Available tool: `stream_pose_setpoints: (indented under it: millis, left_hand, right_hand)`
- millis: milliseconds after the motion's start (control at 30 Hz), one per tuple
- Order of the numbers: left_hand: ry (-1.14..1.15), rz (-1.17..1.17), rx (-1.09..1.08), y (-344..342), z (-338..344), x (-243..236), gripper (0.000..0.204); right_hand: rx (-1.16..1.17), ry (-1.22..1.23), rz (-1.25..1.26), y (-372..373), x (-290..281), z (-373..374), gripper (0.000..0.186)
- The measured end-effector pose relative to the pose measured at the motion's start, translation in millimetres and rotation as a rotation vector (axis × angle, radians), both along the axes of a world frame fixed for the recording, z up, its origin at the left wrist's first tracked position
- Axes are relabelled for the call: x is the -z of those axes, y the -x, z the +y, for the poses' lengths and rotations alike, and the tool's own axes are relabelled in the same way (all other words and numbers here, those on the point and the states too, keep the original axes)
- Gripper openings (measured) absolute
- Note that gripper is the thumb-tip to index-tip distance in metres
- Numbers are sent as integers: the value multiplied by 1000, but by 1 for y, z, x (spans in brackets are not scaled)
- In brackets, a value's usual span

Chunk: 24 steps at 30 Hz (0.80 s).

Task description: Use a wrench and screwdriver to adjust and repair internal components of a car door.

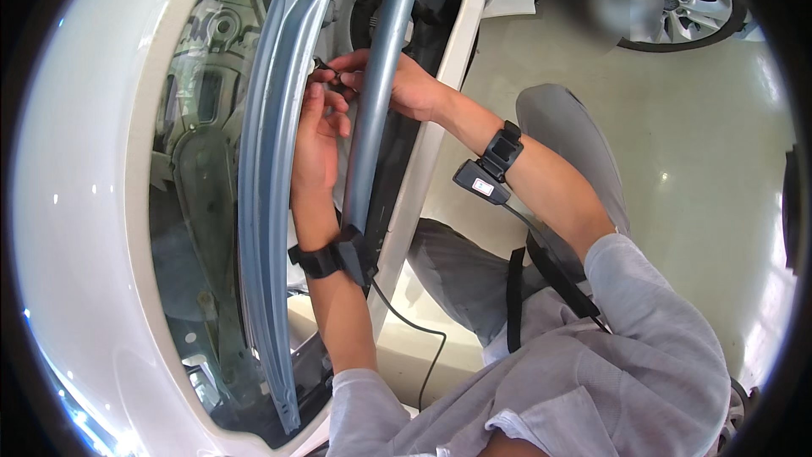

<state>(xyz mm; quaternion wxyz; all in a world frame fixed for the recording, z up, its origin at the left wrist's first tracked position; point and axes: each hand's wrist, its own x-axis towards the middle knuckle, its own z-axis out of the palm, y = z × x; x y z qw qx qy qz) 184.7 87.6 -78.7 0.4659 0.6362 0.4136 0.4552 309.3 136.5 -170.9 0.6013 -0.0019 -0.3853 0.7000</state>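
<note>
Apparently, we are at a fine two-handed step, working a small dark piece [335,76] in the gap between the blue-grey rail [269,127] and the blue-grey tube [379,110] of the white car body [89,161]. Our right hand [413,91] reaches behind the tube, its fingers seemingly pinched around the piece. Our left hand [316,148] comes up beside the rail with loosely curled fingers, their tips close to the piece; we cannot tell whether they grip it. We judge that the next move calls for a steady pinch and small, careful finger motions within this narrow space.
</note>
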Motion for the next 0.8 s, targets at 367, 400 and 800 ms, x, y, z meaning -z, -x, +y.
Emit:
stream_pose_setpoints:
  millis: [367, 400, 800]
  left_hand:
    - [-263, -50, -79, -11, -25, 10, 22]
    - [-261, -47, -81, -11, -25, 10, 22]
    - [-278, 25, -265, -7, -13, 13, 24]
  right_hand:
    - [-113, -119, 107, 2, -2, 0, 31]
    - [-103, -132, 94, 1, -2, 2, 31]
    - [-171, -102, 84, 6, 5, 8, 35]
